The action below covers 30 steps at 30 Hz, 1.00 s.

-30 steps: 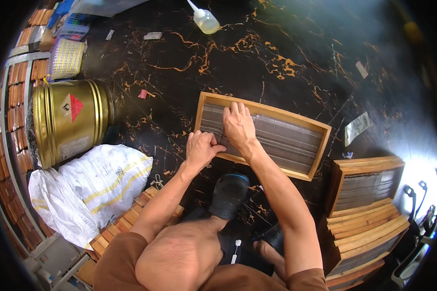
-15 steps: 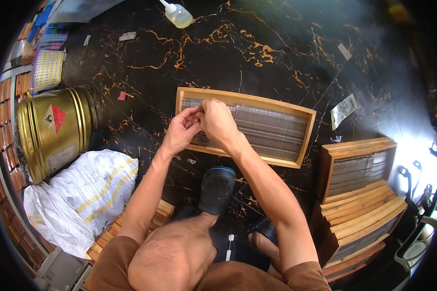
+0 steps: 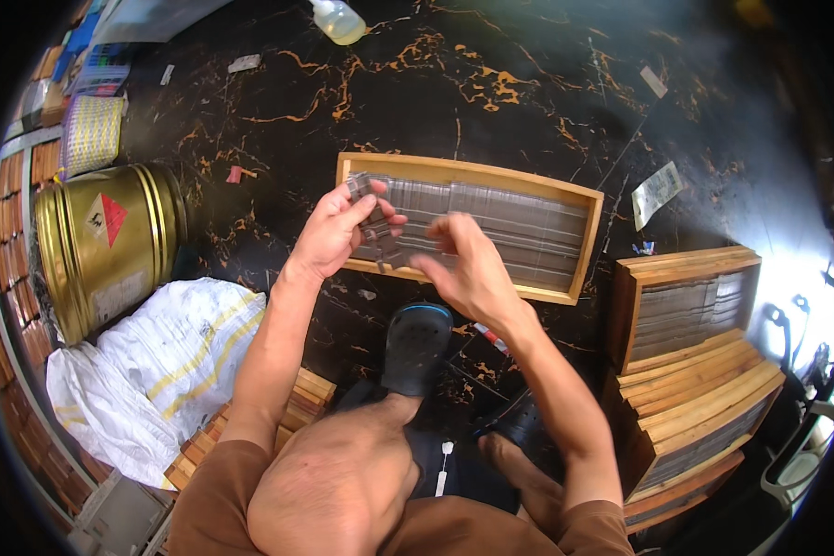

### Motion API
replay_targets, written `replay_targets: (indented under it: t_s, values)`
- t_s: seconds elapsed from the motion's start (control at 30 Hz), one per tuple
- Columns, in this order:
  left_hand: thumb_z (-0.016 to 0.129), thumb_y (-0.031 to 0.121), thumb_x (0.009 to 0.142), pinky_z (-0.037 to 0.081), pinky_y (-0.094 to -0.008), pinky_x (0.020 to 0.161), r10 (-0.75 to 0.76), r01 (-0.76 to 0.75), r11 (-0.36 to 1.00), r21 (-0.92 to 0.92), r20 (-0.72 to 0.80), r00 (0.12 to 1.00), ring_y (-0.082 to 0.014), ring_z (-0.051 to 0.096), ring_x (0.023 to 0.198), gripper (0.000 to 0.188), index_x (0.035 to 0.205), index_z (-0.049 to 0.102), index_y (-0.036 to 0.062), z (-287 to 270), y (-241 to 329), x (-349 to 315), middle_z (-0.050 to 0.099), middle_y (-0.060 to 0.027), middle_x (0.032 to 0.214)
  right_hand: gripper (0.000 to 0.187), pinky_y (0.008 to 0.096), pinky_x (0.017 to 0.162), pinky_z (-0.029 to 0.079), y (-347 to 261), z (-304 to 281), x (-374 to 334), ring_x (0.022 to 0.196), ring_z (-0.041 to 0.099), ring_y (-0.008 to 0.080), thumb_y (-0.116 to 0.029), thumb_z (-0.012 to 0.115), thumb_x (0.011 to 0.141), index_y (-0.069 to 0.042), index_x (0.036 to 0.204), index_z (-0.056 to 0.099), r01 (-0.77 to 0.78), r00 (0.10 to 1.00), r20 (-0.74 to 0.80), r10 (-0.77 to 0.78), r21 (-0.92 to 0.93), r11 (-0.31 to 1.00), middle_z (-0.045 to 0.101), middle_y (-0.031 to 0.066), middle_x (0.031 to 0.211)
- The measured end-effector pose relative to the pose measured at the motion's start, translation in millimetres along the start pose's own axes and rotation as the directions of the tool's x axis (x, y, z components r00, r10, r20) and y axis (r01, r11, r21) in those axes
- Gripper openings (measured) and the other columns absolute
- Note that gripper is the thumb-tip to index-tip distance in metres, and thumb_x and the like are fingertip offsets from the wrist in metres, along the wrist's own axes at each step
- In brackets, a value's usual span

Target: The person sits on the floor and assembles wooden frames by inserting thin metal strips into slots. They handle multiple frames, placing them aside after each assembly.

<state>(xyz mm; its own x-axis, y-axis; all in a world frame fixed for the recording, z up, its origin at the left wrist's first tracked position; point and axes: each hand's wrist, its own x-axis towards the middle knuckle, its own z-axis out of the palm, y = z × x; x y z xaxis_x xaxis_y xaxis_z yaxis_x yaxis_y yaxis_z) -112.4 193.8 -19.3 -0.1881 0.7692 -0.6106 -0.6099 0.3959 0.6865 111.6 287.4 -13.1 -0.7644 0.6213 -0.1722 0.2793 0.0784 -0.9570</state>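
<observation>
A shallow wooden frame [image 3: 591,248] lies on the dark floor in front of me, filled with rows of thin grey-brown strips [image 3: 505,232]. Over its left end, my left hand [image 3: 329,233] is closed on a dark, segmented strip [image 3: 377,233] that hangs down at a slant between thumb and fingers. My right hand [image 3: 477,273] is just right of the strip's lower end, above the near side of the frame. Its thumb and fingers are apart, somewhat smeared by motion, and nothing shows in them.
Similar filled wooden frames [image 3: 695,394] are stacked at the right. On the left stand a gold metal drum [image 3: 111,250] and a white sack [image 3: 157,371]. A squeeze bottle [image 3: 340,23] is at the far side. My foot in a dark clog [image 3: 417,347] rests near the frame.
My hands, together over the frame before, have parted. The right hand has moved right and nearer to me, and the dark strip now shows in my left hand.
</observation>
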Motion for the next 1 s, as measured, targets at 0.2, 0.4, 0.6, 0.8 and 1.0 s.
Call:
replay_targets:
  t_s: [0.2, 0.4, 0.6, 0.8, 1.0]
  values:
    - [0.051, 0.014, 0.109, 0.055, -0.0544, 0.103, -0.152, 0.191, 0.952, -0.238, 0.173, 0.973, -0.0330, 0.068, 0.111, 0.023, 0.129, 0.053, 0.0035, 54.6, 1.7, -35.8, 0.066, -0.0109, 0.104, 0.034, 0.0389, 0.083, 0.057, -24.4, -22.6, -56.2, 0.095, 0.069, 0.0319, -0.007, 0.081, 0.084, -0.002, 0.112, 0.063, 0.078, 0.965, 0.231, -0.121, 0.186, 0.979, 0.065, 0.0163, 0.105]
    - [0.048, 0.014, 0.110, 0.051, -0.0564, 0.108, -0.161, 0.224, 0.899, -0.377, 0.190, 0.968, -0.0353, 0.064, 0.122, 0.028, 0.135, 0.052, 0.0031, 82.9, -16.4, -56.8, 0.066, -0.0173, 0.122, 0.023, 0.0366, 0.072, 0.059, -31.0, -21.5, -88.6, 0.082, 0.075, 0.0292, -0.005, 0.079, 0.086, -0.002, 0.108, 0.073, -0.016, 0.982, 0.186, -0.015, 0.162, 0.987, 0.075, 0.0147, 0.093]
    - [0.052, 0.013, 0.108, 0.055, -0.0529, 0.105, -0.060, 0.077, 0.950, -0.303, 0.064, 0.996, -0.0325, 0.066, 0.118, 0.034, 0.140, 0.052, 0.0015, 97.5, -27.9, -79.0, 0.067, -0.0190, 0.124, 0.023, 0.0340, 0.072, 0.060, -33.1, -13.3, -109.1, 0.084, 0.077, 0.0278, -0.004, 0.080, 0.086, -0.004, 0.109, 0.077, 0.026, 0.987, 0.148, -0.060, 0.222, 0.975, 0.077, 0.0155, 0.093]
    - [0.063, 0.013, 0.104, 0.064, -0.0359, 0.082, -0.076, 0.076, 0.994, 0.084, 0.000, 0.997, -0.0256, 0.075, 0.097, 0.032, 0.131, 0.061, -0.0024, 99.9, 3.5, -95.0, 0.073, -0.0184, 0.114, 0.017, 0.0285, 0.077, 0.062, -22.2, 1.1, -125.2, 0.086, 0.077, 0.0177, 0.004, 0.078, 0.086, -0.001, 0.103, 0.079, -0.005, 0.995, 0.091, -0.040, 0.452, 0.892, 0.079, 0.0115, 0.093]
    - [0.072, 0.006, 0.097, 0.064, -0.0329, 0.077, -0.054, 0.051, 0.989, 0.137, 0.019, 0.998, -0.0219, 0.076, 0.091, 0.027, 0.122, 0.067, -0.0034, 93.7, 5.6, -101.8, 0.076, -0.0161, 0.105, 0.011, 0.0286, 0.080, 0.062, -24.7, 5.8, -125.9, 0.088, 0.077, 0.0168, 0.007, 0.076, 0.088, 0.002, 0.098, 0.077, 0.000, 0.988, 0.138, -0.067, 0.437, 0.900, 0.079, 0.0117, 0.094]
